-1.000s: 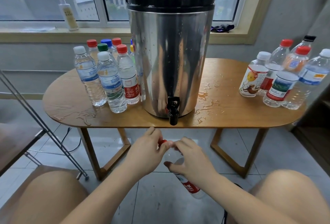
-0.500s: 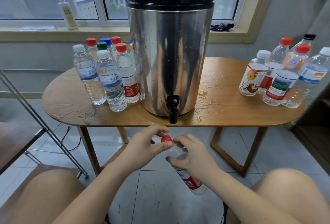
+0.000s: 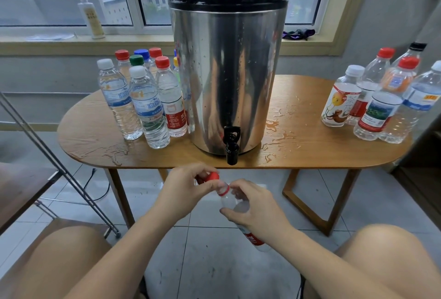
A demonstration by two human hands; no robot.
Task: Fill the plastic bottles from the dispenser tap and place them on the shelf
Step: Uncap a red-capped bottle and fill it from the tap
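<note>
- Wooden table (image 3: 310,153): dispenser is carried at mid-span; wet patches are seen on the top to both sides of the dispenser base.
- Steel dispenser (image 3: 226,72): stood upright with a black lid; droplets are seen on the shell.
- Capped bottle cluster (image 3: 148,107): stood upright just left of the dispenser, packed close together; caps are white, red, green and blue.
- Second bottle group (image 3: 379,110): stood well right of the dispenser at the table end; caps are white, red and black.
- Left hand (image 3: 183,191): held below and in front of the dispenser; red cap is pinched between thumb and fingertips, remaining fingers curled.
- Right hand (image 3: 257,212): held below and in front of the dispenser, just right of the left hand; thumb and fingers are curled round the bottle shoulder.
- Plastic bottle (image 3: 228,199): gripped off the table, below the dispenser; tilted, with the neck pointed up toward the dispenser and the base toward the person.
- Black tap (image 3: 231,146): fitted at the dispenser's lower front, overhanging the table edge; bottle neck is below it, well apart.
- Red cap (image 3: 211,176): held just up-left of the bottle mouth; probably off the thread, contact cannot be confirmed.
</note>
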